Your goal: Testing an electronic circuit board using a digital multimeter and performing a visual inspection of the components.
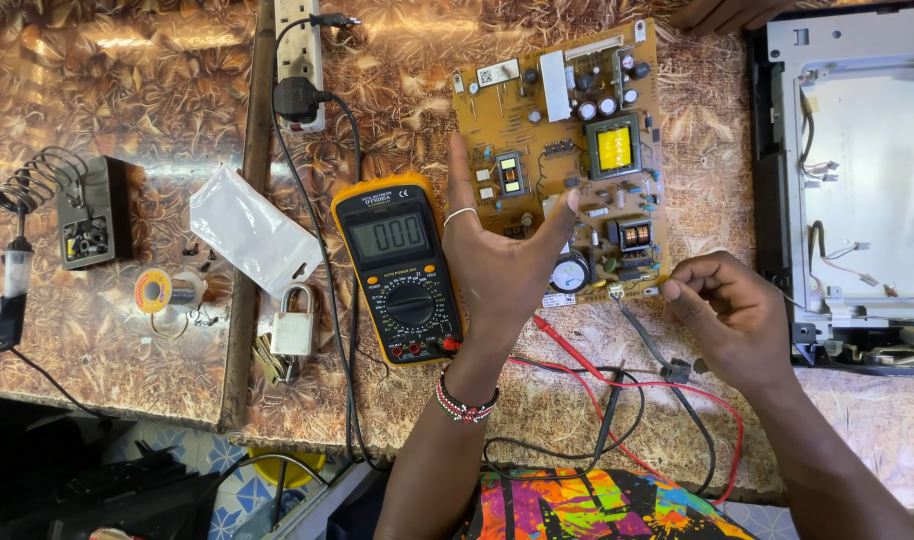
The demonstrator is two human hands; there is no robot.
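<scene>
**Circuit board under two hands on the bench**

Here, at the far left of the patterned bench (97, 350), a soldering iron stand (77, 205) with a coiled holder sits by a solder spool (155, 291). Next come a clear plastic bag (252, 230), whose contents I cannot make out, and a padlock (295, 322). A power strip (299, 55) carries a black plug. The yellow digital multimeter (402, 265) lies face up, with red and black test leads (617, 385) trailing from it. The left hand (502, 260) is spread wide, palm up, holding nothing, hovering over the left edge of the tan circuit board (567, 150). The right hand (722, 305) pinches narrow at the board's lower right corner; what it grips is too small to tell. An opened metal chassis (857, 170) lies at far right.
</scene>
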